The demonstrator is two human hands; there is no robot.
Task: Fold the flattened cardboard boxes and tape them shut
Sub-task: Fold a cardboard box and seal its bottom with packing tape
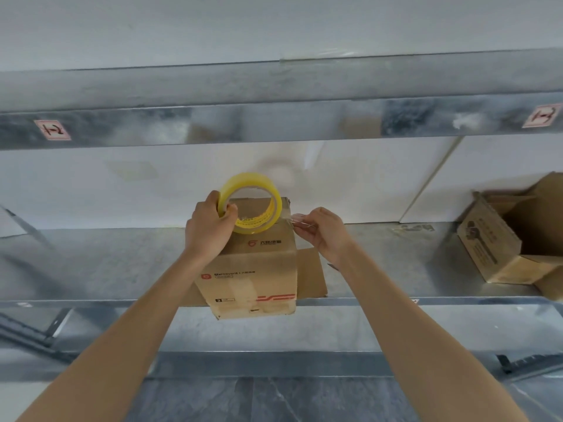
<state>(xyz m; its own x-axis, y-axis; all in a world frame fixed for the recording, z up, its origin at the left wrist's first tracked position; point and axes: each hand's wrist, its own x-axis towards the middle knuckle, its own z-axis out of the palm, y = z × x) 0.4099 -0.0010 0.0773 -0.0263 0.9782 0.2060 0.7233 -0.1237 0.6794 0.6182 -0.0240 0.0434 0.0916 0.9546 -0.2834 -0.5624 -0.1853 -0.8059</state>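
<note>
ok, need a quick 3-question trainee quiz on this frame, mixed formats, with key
1. True or false: the left hand grips the yellow roll of clear tape over the top of the closed brown cardboard box.
2. The right hand pinches: A) the pulled-out tape end; B) a box flap; C) scissors.
3. Fill in: on the grey metal shelf, the open cardboard box sits to the closed box's ___ side.

Key: 1 true; 2 A; 3 right.
</note>
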